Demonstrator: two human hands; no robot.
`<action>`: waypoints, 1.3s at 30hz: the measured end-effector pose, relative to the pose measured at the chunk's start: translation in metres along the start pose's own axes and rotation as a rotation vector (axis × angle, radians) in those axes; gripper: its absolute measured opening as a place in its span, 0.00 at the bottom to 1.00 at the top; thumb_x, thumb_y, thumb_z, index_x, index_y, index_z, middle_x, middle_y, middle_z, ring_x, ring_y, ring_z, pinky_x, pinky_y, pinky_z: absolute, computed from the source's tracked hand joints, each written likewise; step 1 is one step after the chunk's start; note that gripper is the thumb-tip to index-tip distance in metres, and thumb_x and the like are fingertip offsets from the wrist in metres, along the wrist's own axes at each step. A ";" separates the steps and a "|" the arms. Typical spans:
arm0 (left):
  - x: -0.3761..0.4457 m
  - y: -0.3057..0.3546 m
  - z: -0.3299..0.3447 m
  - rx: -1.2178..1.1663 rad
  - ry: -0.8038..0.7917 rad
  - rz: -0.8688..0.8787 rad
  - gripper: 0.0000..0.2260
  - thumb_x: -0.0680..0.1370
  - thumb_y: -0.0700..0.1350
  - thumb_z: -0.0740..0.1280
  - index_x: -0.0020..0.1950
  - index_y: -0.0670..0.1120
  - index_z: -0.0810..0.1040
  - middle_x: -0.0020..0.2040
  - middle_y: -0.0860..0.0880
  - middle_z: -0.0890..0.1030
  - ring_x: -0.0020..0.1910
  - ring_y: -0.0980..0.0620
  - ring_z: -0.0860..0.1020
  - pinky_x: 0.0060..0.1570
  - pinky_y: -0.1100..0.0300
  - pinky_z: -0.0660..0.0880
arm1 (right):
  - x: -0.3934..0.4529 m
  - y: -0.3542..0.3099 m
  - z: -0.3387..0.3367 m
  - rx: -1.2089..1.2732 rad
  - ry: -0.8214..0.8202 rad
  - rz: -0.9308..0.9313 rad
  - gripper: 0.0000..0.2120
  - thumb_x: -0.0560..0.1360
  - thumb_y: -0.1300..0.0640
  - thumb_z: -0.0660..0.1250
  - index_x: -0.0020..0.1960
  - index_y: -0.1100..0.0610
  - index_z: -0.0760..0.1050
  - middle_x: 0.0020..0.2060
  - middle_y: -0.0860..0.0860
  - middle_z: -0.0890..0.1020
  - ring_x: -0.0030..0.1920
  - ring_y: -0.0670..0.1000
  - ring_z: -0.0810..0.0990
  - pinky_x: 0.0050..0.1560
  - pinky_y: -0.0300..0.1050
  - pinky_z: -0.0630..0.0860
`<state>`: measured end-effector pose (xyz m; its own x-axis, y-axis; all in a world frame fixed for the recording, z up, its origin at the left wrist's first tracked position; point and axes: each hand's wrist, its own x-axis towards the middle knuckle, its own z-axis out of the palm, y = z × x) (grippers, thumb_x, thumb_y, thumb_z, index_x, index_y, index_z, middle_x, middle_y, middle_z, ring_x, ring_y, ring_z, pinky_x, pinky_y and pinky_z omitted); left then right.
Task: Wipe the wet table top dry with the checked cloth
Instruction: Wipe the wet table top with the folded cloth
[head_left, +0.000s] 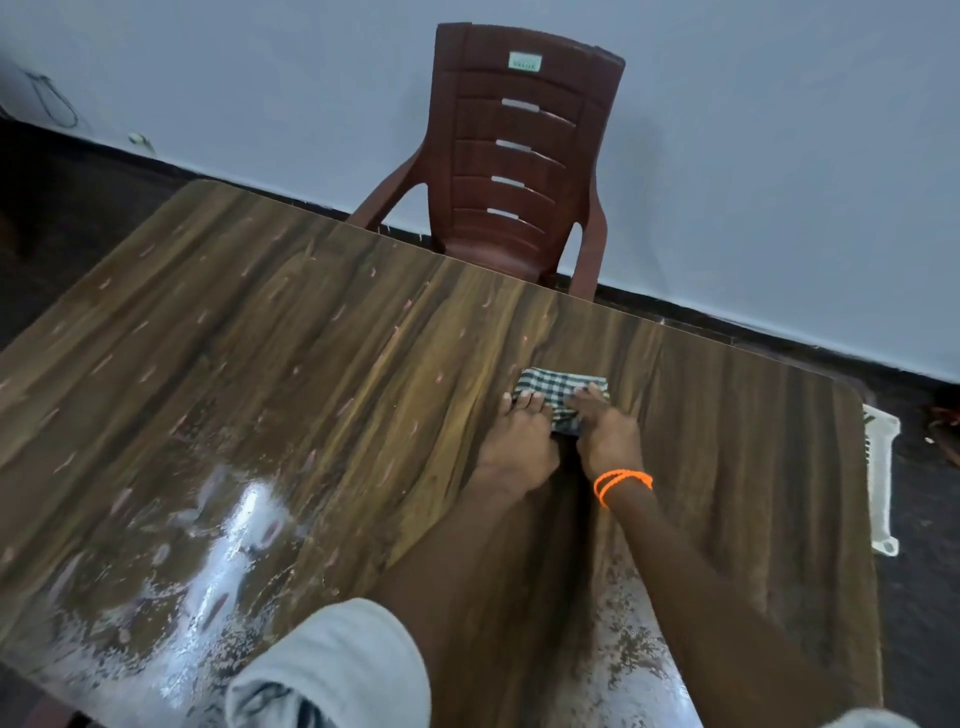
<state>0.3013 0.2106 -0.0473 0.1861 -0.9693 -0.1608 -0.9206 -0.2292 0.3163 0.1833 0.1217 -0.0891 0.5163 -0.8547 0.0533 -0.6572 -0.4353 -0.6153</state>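
Observation:
A folded green-and-white checked cloth (558, 389) lies on the wood-grain table top (311, 364), towards its far right part. My left hand (519, 436) and my right hand (605, 431) lie side by side on the cloth's near edge, fingers stretched forward and pressing it flat onto the table. An orange thread band circles my right wrist. Water film and droplets glisten on the near-left part of the table (228, 545) and along the near edge by my arms.
A brown plastic armchair (519, 156) stands at the table's far side against a pale wall. A white plastic object (883, 478) sits on the dark floor past the table's right edge. Streaks and drops dot the left half of the table.

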 end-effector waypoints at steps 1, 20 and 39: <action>0.001 -0.007 -0.001 0.003 0.004 -0.019 0.26 0.76 0.45 0.62 0.74 0.40 0.68 0.76 0.42 0.67 0.76 0.45 0.60 0.77 0.49 0.47 | 0.007 -0.008 0.003 -0.006 -0.009 -0.021 0.26 0.63 0.78 0.61 0.56 0.60 0.81 0.59 0.56 0.80 0.66 0.54 0.73 0.68 0.37 0.61; 0.030 -0.001 0.000 0.112 0.025 0.133 0.28 0.73 0.51 0.63 0.71 0.40 0.70 0.73 0.41 0.69 0.74 0.44 0.62 0.75 0.46 0.46 | 0.014 0.011 -0.024 -0.111 0.039 -0.064 0.26 0.65 0.78 0.63 0.57 0.59 0.80 0.58 0.56 0.81 0.64 0.53 0.74 0.65 0.33 0.61; 0.070 0.002 -0.003 0.091 -0.041 0.173 0.37 0.69 0.62 0.52 0.69 0.41 0.73 0.69 0.42 0.72 0.72 0.43 0.64 0.76 0.47 0.53 | 0.025 0.028 -0.021 -0.091 0.065 -0.067 0.25 0.70 0.75 0.60 0.62 0.58 0.77 0.64 0.54 0.77 0.70 0.52 0.67 0.69 0.45 0.65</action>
<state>0.3139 0.1421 -0.0551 0.0103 -0.9886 -0.1503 -0.9653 -0.0491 0.2565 0.1660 0.0825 -0.0891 0.5265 -0.8378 0.1445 -0.6710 -0.5139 -0.5346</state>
